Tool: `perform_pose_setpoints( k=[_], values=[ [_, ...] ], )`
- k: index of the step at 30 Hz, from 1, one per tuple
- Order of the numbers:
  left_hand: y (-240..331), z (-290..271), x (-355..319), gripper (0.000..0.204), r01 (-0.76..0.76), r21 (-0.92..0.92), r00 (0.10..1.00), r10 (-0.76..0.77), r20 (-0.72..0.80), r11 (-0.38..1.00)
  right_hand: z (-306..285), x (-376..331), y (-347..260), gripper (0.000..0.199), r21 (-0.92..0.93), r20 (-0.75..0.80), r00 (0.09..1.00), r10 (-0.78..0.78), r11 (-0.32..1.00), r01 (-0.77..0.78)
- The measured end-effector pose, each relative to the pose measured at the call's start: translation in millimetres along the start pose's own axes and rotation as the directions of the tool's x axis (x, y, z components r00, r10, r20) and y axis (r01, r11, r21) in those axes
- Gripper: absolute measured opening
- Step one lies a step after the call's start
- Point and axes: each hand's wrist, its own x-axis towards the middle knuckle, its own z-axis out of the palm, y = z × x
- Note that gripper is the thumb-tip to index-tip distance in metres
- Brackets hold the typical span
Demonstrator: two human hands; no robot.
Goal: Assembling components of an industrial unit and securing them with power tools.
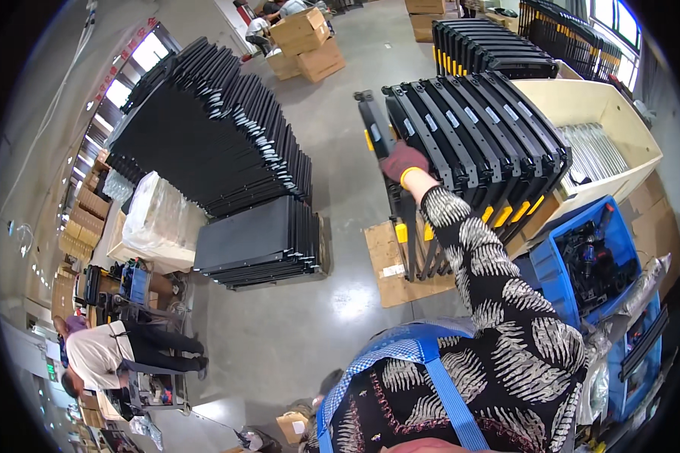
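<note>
My right hand (404, 162), in a dark red glove with a yellow cuff, reaches out on a patterned sleeve and grips the upper edge of a black panel (375, 124). This panel stands at the near end of a leaning row of black panels with yellow tabs (483, 143). The row rests on a cardboard sheet (389, 264) on the floor. The gripped panel stands slightly apart from the others. My left hand is out of sight.
Large stacks of black panels (204, 128) and a lower pile (261, 241) fill the left. A pale wooden box (619, 121) holds metal parts; blue crates (551, 272) sit at right. A person (106, 351) sits lower left. Cardboard boxes (306, 41) and other people are far off.
</note>
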Motion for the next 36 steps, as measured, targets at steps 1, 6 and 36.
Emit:
perform_pose_setpoints(
  k=[1,6,36],
  values=[
    [-8.5,3.2,6.5,0.056,-0.053,-0.011,0.999,0.053,-0.013,0.999,11.1,0.5,-7.9,0.061,0.084,0.037,0.999,-0.031,0.996,0.028],
    [44.0,-42.3,290.4,0.054,0.757,0.03,0.644,-0.753,0.134,0.653,27.9,-58.1,-15.1,0.076,0.347,0.146,0.979,-0.141,0.934,0.083],
    [194.6,-63.0,362.8,0.059,0.833,0.481,0.514,-0.704,-0.49,0.274,421.4,-265.0,113.3,0.059,0.252,0.935,0.122,0.333,-0.383,-0.889]
  ],
)
